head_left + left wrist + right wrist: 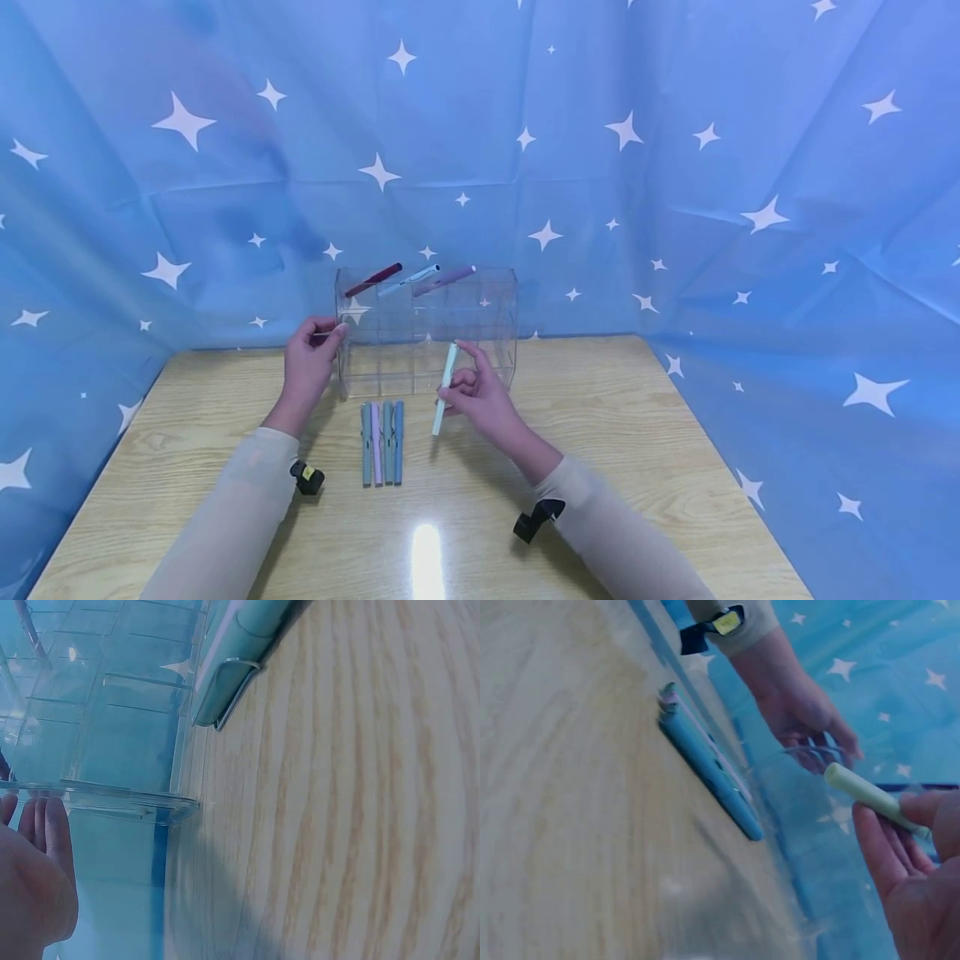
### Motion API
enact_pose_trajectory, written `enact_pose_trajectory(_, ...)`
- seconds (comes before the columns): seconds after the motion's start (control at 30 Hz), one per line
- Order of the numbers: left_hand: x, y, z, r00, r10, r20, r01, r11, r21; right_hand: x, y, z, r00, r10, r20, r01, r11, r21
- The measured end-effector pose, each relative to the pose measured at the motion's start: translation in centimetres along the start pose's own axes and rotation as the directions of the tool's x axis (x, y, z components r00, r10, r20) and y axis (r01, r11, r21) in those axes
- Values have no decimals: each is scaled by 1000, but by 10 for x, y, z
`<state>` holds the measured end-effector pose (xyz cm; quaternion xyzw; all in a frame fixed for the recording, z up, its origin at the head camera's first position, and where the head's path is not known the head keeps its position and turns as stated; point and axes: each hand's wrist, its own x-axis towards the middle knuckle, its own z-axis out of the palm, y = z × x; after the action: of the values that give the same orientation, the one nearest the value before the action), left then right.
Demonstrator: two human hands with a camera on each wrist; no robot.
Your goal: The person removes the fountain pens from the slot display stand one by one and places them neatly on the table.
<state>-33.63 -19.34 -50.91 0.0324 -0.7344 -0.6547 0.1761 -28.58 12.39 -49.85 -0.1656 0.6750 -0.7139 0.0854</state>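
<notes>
My right hand (483,400) pinches a pale mint pen (445,390) between thumb and fingers, tilted in front of a clear plastic organizer (397,383). In the right wrist view the pale pen (866,791) points toward the organizer's far side. The left hand (311,362) grips the organizer's left wall, and its fingers lie against that wall in the left wrist view. Three pens lean in the top row: a dark red pen (373,281), a light blue pen (408,281) and a purple pen (445,281).
Several pens lie side by side on the wooden table (600,433) before the organizer: teal pens (367,446), a lilac pen (377,446) and a blue pen (399,446). A blue curtain with white stars (600,208) hangs behind. Each wrist carries a small black camera (307,477).
</notes>
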Motion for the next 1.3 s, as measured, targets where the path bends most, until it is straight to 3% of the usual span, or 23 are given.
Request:
enact_pose_trajectory(0.57,3,-5,0,1000,3,-11,-3,1000,3,-14,27,29,988,134,82,-124,986,-111)
enact_pose_trajectory(0.77,3,-4,0,1000,13,-9,-13,1000,0,-11,31,30,981,171,96,-146,964,-222)
enact_pose_trajectory(1.03,3,-2,0,1000,9,-4,-9,1000,-1,-3,32,40,951,281,128,-247,941,-230)
enact_pose_trajectory(1.3,3,-2,0,1000,12,-6,-12,1000,-7,2,31,45,945,310,102,-269,918,-291)
